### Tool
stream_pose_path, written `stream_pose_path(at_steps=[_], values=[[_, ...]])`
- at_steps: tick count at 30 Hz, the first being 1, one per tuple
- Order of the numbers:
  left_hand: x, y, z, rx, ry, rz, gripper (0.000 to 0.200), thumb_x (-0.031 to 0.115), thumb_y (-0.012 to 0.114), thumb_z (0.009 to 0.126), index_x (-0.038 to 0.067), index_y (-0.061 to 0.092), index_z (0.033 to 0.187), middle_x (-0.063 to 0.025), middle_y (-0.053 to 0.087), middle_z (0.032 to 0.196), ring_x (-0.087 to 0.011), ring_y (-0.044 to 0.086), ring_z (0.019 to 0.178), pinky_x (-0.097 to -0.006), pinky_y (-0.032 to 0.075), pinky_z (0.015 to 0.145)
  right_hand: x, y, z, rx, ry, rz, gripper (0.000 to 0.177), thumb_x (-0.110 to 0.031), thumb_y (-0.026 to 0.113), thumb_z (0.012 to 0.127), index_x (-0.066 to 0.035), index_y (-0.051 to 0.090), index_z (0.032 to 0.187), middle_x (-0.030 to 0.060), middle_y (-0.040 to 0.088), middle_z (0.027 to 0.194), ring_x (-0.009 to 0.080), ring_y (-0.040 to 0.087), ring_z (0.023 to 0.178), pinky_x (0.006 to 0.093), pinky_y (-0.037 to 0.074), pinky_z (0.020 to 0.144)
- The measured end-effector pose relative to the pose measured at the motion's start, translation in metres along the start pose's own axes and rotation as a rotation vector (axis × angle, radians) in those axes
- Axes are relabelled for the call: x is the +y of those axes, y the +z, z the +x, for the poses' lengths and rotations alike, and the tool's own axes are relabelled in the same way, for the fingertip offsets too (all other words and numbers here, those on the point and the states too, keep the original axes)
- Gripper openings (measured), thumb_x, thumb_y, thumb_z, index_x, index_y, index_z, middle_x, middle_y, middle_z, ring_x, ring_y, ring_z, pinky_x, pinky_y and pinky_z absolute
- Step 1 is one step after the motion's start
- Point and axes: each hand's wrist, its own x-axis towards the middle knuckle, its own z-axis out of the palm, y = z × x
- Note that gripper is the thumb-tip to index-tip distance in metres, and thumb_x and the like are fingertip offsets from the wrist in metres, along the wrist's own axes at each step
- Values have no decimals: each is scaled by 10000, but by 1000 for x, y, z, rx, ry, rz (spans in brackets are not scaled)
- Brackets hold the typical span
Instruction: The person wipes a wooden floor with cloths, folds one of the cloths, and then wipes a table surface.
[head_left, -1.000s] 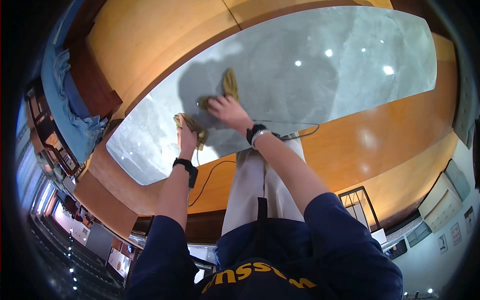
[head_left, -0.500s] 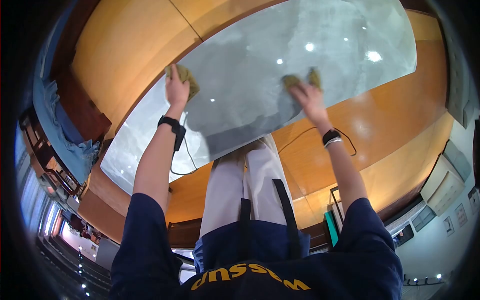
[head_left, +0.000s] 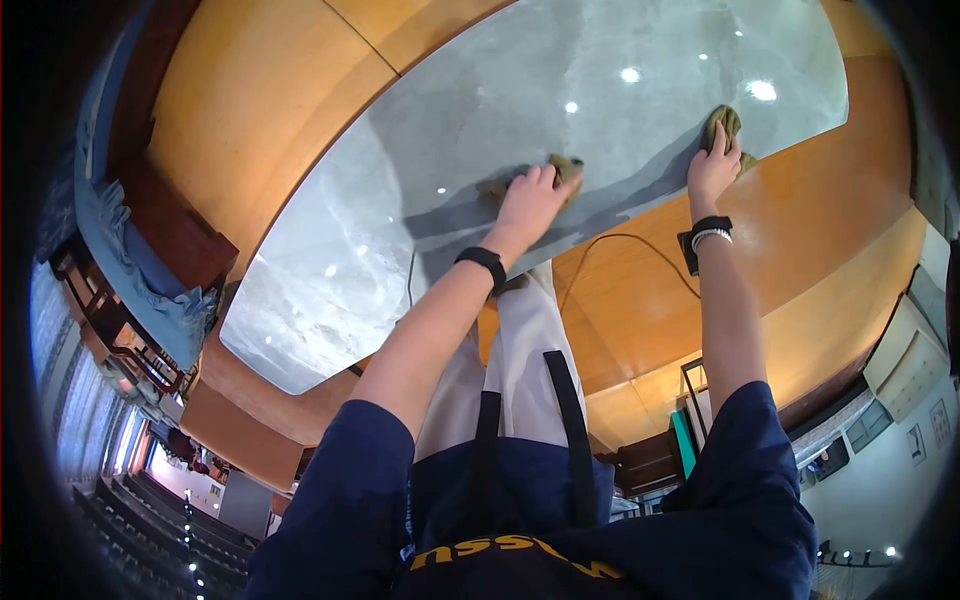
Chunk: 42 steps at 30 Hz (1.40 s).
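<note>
A glossy grey marble-look tabletop [head_left: 330,290] stretches in front of me. My left hand [head_left: 530,208] is near its middle, fingers bent over an olive-brown cloth [head_left: 566,168] that lies against the surface. Farther right, my right hand [head_left: 714,172] grips another olive-brown cloth [head_left: 722,124] close to the tabletop's near edge. Both cloths are bunched, and the palms hide part of them. A black band [head_left: 484,266] is around my left wrist, and a black band with a pale bracelet [head_left: 713,232] is around my right.
A thin dark cable [head_left: 625,237] curves by the near edge, over orange-brown wooden flooring [head_left: 640,310]. On the left stands a wooden chair or bench with blue fabric [head_left: 150,300]. A teal item [head_left: 684,440] stands near my right side. My legs in pale trousers [head_left: 535,370] are below the table.
My left hand has moved with its cloth from the tabletop's left part to its middle. My right hand and cloth have shifted right. The view has shifted slightly.
</note>
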Motion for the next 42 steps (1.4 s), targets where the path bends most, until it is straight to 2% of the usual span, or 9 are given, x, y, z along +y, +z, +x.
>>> stream_pose_path(at_steps=[8, 14, 19, 23, 25, 29, 35, 38, 42], values=[[-35, 22, -112, -211, 110, 83, 656, 58, 481, 800, 257, 295, 1397, -96, 466, 1024, -233, 502, 928, -316, 510, 747, -58, -30, -119, -124, -63, -11, 627, 8, 551, 718, -213, 462, 1299, 175, 408, 1295, 362, 411, 1146, 451, 349, 956], [-130, 8, -218, -244, -172, 32, 750, -31, 461, 783, 246, 195, 1427, -128, 439, 1032, -302, 506, 936, -371, 509, 786, -168, -39, -266, -253, -185, 51, 646, 9, 554, 708, -200, 446, 1310, 168, 400, 1289, 357, 413, 1137, 452, 353, 943], [-210, 18, -330, -130, -613, -121, 745, -28, 455, 815, 244, 150, 1438, -190, 425, 1079, -364, 496, 986, -423, 450, 872, -265, -49, -392, -461, -482, 74, 566, -37, 505, 766, -201, 438, 1304, 109, 393, 1303, 324, 421, 1128, 425, 375, 913], [-255, 33, -386, -23, -701, -181, 720, -12, 448, 833, 227, 145, 1441, -219, 422, 1076, -392, 484, 1006, -444, 413, 907, -320, -55, -454, -607, -768, 180, 501, -90, 490, 790, -180, 460, 1282, 72, 413, 1281, 262, 428, 1137, 372, 384, 907], [-266, 28, -392, -44, -712, -131, 800, -21, 528, 788, 184, 123, 1446, -245, 420, 1095, -400, 481, 1004, -431, 421, 865, -331, -50, -469, -601, -1100, 291, 464, -117, 494, 783, -166, 493, 1245, 45, 441, 1250, 221, 434, 1136, 342, 385, 906], [-296, 22, -378, 157, -735, -73, 787, 8, 554, 788, 151, 139, 1442, -239, 433, 1075, -389, 471, 994, -413, 395, 879, -322, -48, -414, -648, -1167, 290, 429, -111, 500, 778, -165, 520, 1203, 33, 465, 1236, 221, 433, 1156, 334, 391, 905], [-347, 8, -309, 425, -836, 80, 753, 127, 607, 770, 125, 217, 1413, -213, 437, 1078, -375, 470, 1027, -429, 412, 880, -272, -23, -258, -355, -603, 66, 606, -15, 530, 723, -223, 455, 1288, 92, 448, 1278, 306, 466, 1113, 432, 412, 886], [-323, -28, -263, 217, -877, 38, 737, 146, 603, 763, 123, 234, 1401, -213, 439, 1085, -369, 470, 1036, -434, 427, 867, -248, 7, -184, -149, -392, 20, 668, -7, 521, 738, -253, 387, 1344, 116, 381, 1333, 360, 414, 1154, 463, 363, 938], [-284, -36, -213, 236, -776, -38, 703, 128, 571, 760, 172, 263, 1391, -206, 430, 1106, -376, 468, 1045, -441, 451, 829, -248, 25, -95, -186, -287, -45, 652, -77, 510, 772, -284, 339, 1366, 112, 305, 1390, 369, 365, 1198, 497, 332, 956]])
